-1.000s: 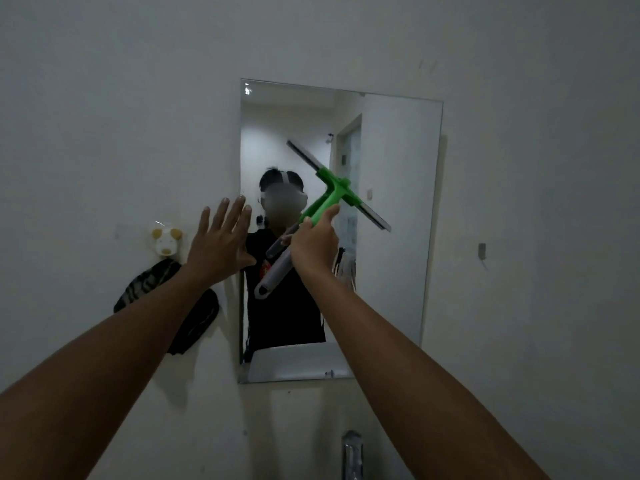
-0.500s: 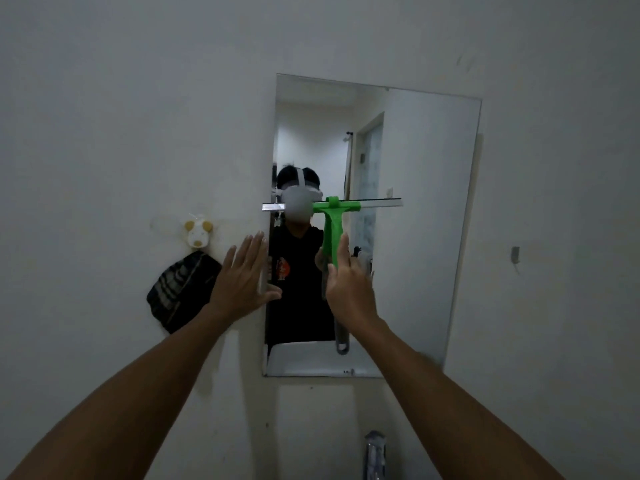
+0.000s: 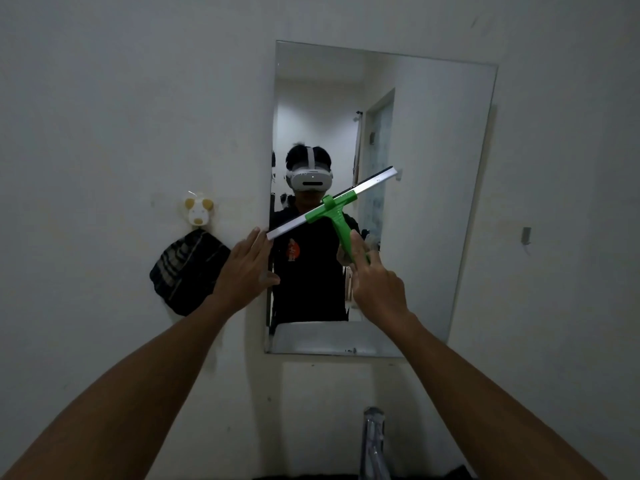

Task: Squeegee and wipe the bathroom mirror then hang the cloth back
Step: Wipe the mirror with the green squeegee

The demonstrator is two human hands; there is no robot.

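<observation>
Right hand (image 3: pixel 375 289) grips my green squeegee (image 3: pixel 332 207), blade tilted up-right across the mirror (image 3: pixel 433 202); left hand (image 3: pixel 244 271) spread flat at its left edge, nearest the cloth (image 3: pixel 187 271).

Single head cam, wide-angle, worn by the person, faces straight fwd at the wall mirror (image 3: pixel 433 168) from close range, both forearms reaching in from the bottom edge, faucet (image 3: pixel 373 441) just below; no 2nd view to share.
</observation>
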